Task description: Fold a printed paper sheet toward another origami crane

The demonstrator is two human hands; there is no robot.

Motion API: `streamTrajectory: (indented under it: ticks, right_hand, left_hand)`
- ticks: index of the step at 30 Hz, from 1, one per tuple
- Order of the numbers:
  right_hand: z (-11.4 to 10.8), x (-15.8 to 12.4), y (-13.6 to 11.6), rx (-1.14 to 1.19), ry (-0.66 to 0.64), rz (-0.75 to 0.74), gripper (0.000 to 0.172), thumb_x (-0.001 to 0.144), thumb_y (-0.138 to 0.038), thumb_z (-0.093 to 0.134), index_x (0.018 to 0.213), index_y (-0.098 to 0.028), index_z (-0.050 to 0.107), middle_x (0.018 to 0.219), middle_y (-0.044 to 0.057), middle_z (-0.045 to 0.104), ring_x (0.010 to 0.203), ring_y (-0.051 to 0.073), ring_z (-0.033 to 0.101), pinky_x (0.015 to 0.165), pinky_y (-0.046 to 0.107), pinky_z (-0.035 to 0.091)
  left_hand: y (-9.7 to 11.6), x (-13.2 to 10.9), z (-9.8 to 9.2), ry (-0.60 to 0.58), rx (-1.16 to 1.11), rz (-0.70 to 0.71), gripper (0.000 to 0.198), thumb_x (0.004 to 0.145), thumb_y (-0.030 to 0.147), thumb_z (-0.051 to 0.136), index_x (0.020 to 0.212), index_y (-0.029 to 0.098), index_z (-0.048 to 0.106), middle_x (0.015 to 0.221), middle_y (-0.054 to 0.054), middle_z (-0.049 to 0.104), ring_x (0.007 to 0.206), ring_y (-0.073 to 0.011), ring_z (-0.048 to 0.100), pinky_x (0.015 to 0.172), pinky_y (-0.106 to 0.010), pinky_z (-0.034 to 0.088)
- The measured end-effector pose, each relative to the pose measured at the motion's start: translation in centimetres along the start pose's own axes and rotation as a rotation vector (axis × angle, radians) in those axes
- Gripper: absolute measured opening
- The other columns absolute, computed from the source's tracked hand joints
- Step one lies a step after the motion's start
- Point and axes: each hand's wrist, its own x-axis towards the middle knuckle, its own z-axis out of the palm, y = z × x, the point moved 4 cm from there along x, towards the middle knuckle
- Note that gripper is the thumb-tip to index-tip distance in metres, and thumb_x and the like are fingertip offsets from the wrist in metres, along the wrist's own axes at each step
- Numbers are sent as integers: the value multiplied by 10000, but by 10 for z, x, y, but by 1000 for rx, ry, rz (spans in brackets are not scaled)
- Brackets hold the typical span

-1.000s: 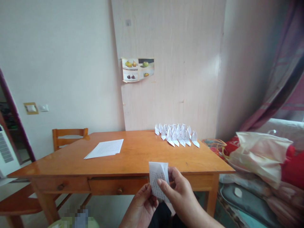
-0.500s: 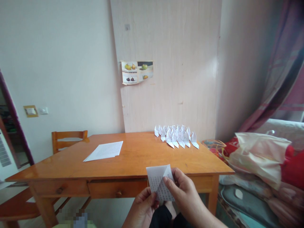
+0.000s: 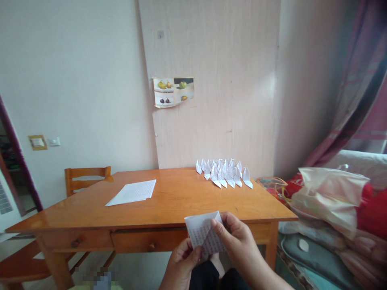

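A folded sheet of printed paper (image 3: 201,229) is held between my two hands, in front of the table's near edge. A diagonal fold crosses its face toward the upper right corner. My left hand (image 3: 183,257) pinches the lower left edge between thumb and fingers. On the upper right side, my right hand (image 3: 234,237) grips it, thumb on the front near the top corner and fingers behind. Farther off, several folded paper figures (image 3: 223,173) with pointed tips stand grouped at the table's back right. A stack of printed sheets (image 3: 133,192) lies on the left.
The wooden table (image 3: 175,205) has drawers along its front. A wooden chair (image 3: 87,177) stands behind its left side, and a wooden seat (image 3: 24,257) is at the lower left. Bags (image 3: 329,201) and cushions are piled on the right.
My right thumb has slid up the paper toward its top right corner. The paper has tilted slightly. My left hand keeps its pinch, and the view has shifted a little.
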Motion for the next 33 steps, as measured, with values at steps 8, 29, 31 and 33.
streamTrajectory:
  ticks: [8, 29, 31, 33]
  right_hand:
    - [-1, 1, 3, 55, -7, 26, 406, 883, -573, 690, 852, -169, 670, 765, 25, 615, 702, 166, 516, 625, 257, 424]
    - [-5, -1, -1, 66, 21, 70, 441, 861, -601, 704, 793, -170, 647, 694, 3, 558, 625, 138, 476, 565, 246, 385]
    - [-5, -1, -1, 60, 20, 67, 439, 859, -602, 704, 796, -172, 648, 701, 6, 567, 628, 141, 482, 568, 248, 391]
    - [-4, -1, -1, 55, 22, 61, 432, 863, -596, 704, 804, -172, 649, 706, 6, 571, 630, 139, 484, 574, 247, 394]
  left_hand:
    - [0, -3, 3, -16, 1, 27, 291, 691, 362, 872, 883, 167, 771, 877, -89, 745, 837, -229, 636, 826, -314, 453]
    - [-7, -4, 1, -90, -7, 1, 316, 737, 354, 838, 978, 159, 776, 984, -121, 756, 972, -291, 659, 966, -411, 450]
    - [-8, -4, 0, -93, -8, -1, 299, 743, 352, 833, 965, 160, 775, 979, -119, 756, 970, -288, 660, 966, -408, 450]
    - [-9, -4, -1, -100, -9, -5, 284, 750, 342, 829, 962, 161, 775, 979, -118, 756, 970, -284, 659, 959, -400, 452]
